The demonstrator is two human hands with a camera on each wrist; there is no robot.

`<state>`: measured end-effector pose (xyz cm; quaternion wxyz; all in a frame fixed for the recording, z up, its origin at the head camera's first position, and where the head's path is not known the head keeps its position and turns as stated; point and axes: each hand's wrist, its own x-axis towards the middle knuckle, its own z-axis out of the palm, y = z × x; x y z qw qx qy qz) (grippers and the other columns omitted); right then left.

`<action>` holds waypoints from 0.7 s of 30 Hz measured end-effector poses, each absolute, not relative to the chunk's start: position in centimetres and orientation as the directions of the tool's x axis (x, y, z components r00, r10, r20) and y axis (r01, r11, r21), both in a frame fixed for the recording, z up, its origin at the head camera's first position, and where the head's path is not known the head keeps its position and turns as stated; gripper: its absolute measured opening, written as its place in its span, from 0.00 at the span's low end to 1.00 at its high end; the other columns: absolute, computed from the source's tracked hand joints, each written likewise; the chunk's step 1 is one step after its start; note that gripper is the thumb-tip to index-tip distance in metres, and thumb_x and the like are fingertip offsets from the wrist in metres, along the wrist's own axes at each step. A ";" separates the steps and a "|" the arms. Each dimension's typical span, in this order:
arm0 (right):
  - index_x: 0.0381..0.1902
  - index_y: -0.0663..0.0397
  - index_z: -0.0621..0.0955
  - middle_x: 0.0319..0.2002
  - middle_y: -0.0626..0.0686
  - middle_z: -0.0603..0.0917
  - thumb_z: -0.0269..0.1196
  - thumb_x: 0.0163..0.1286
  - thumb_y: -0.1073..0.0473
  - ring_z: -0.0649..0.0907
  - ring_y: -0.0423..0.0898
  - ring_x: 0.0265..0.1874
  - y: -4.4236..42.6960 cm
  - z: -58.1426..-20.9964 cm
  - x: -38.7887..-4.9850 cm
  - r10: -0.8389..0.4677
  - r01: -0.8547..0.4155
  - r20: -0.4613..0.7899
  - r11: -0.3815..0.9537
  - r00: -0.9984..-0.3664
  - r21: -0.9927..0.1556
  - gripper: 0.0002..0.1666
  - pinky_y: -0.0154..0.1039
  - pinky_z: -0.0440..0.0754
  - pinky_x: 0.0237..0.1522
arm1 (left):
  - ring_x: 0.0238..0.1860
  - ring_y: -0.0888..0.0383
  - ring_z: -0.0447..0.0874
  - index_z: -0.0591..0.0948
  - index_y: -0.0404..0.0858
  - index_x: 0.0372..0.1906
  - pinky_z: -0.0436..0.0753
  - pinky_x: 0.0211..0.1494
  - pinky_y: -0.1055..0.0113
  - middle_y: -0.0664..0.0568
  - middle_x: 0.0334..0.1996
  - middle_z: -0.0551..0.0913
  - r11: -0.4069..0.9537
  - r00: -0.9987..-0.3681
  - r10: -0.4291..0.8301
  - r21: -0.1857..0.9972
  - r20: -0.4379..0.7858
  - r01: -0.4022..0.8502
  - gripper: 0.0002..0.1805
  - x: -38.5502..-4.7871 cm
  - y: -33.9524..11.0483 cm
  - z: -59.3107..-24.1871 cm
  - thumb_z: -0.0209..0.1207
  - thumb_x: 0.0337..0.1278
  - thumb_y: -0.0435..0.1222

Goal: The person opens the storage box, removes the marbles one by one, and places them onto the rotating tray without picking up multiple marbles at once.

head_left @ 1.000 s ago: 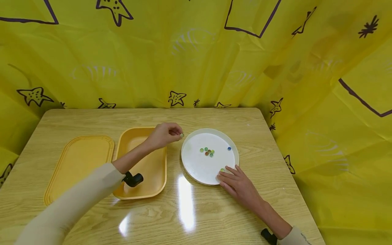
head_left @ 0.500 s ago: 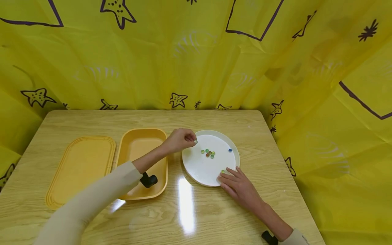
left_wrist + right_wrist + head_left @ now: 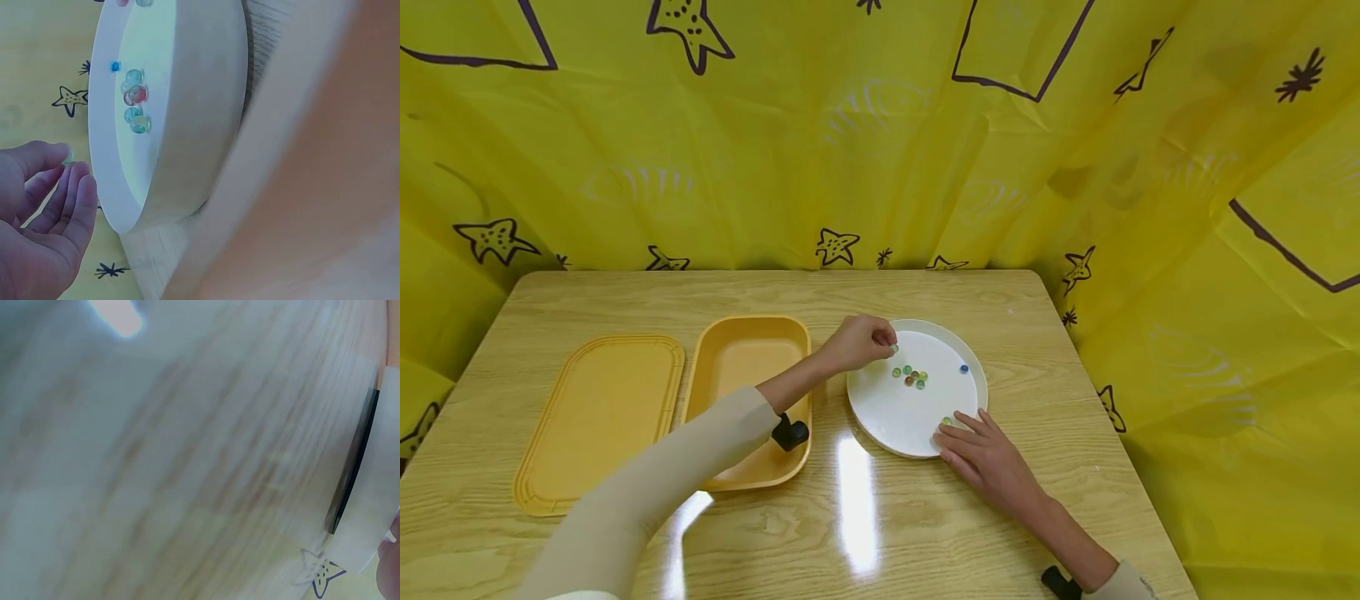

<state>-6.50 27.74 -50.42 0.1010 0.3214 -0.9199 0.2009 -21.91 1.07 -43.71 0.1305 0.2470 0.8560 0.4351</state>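
Note:
My left hand (image 3: 859, 342) pinches a small green glass marble (image 3: 894, 348) between thumb and fingertips, above the left rear of a round white tray (image 3: 880, 410). In the left wrist view the same marble (image 3: 69, 157) shows at the fingertips, beside the tray's rim. Several green, yellow and reddish marbles (image 3: 909, 381) cluster on the tray floor. A blue marble (image 3: 964, 368) lies by the right wall. My right hand (image 3: 992, 462) rests with extended fingers on the tray's front right rim, close to a yellow-green marble (image 3: 946, 422). Only bits of that hand (image 3: 389, 565) appear in the right wrist view.
Left of the tray stands a deep orange-yellow container (image 3: 745, 333), partly covered by my left forearm. A flat yellow lid (image 3: 610, 408) lies further left on the wooden table (image 3: 970, 542). A yellow curtain (image 3: 760, 167) hangs behind the table and to its right.
My left hand has moved right with the pinched marble, from beside the tray's left edge to over its rear left part. The right hand has stayed at the front right rim.

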 end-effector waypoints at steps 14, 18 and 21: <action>0.54 0.49 0.86 0.56 0.49 0.84 0.59 0.75 0.48 0.76 0.55 0.64 27.8 -50.6 -6.6 -0.547 -0.636 0.330 0.706 -0.769 -0.312 0.18 0.58 0.60 0.68 | 0.35 0.57 0.82 0.87 0.32 0.37 0.79 0.40 0.71 0.48 0.33 0.87 0.580 -0.826 0.563 0.729 -0.034 0.365 0.03 -22.7 2.2 -44.2 0.66 0.58 0.27; 0.55 0.49 0.86 0.56 0.49 0.84 0.61 0.74 0.50 0.76 0.55 0.64 27.7 -50.6 -6.6 -0.545 -0.632 0.326 0.707 -0.773 -0.317 0.18 0.59 0.60 0.68 | 0.35 0.57 0.80 0.87 0.32 0.36 0.77 0.40 0.71 0.48 0.32 0.86 0.592 -0.811 0.583 0.710 -0.049 0.382 0.02 -22.7 2.5 -44.0 0.66 0.58 0.28; 0.55 0.49 0.86 0.56 0.49 0.84 0.61 0.74 0.50 0.76 0.55 0.64 27.7 -50.5 -6.5 -0.544 -0.628 0.319 0.709 -0.776 -0.319 0.17 0.59 0.60 0.68 | 0.34 0.57 0.79 0.87 0.32 0.35 0.77 0.38 0.71 0.49 0.32 0.85 0.602 -0.801 0.596 0.690 -0.055 0.401 0.02 -22.7 2.9 -43.9 0.66 0.57 0.27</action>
